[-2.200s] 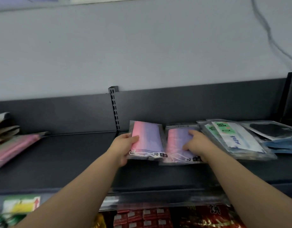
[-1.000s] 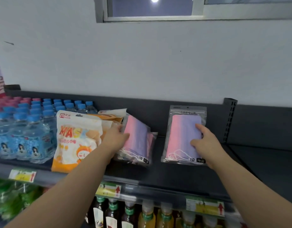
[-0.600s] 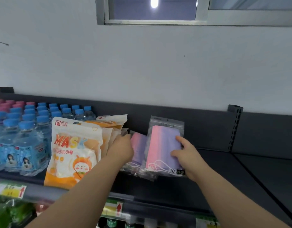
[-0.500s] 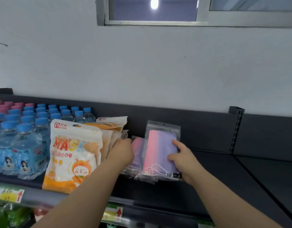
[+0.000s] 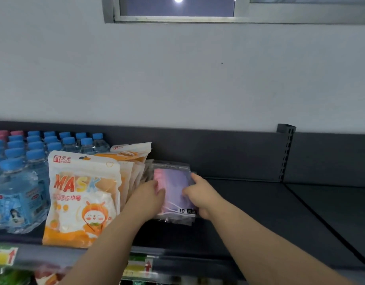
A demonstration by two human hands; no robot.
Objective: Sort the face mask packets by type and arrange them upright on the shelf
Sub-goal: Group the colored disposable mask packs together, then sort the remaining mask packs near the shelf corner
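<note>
From the head camera, a dark grey shelf ran across the lower half of the view and on toward 3 o'clock. Just below the middle stood a pink-and-purple mask packet, upright in its clear sleeve, with more clear packets pressed close behind it.

The left hand pinched the packet's edge on the 9 o'clock side, thumb on the front and fingers out of sight behind. The right hand gripped the 3 o'clock edge, thumb on the front and forefinger pointing up along the top corner.

Touching the packet's row at 9 o'clock stood a row of orange mask packets, upright and leaning back a little. Farther toward 9 o'clock stood blue-capped water bottles. Price tags sat on the shelf's front lip at 6 o'clock, and a window showed at 12 o'clock.
</note>
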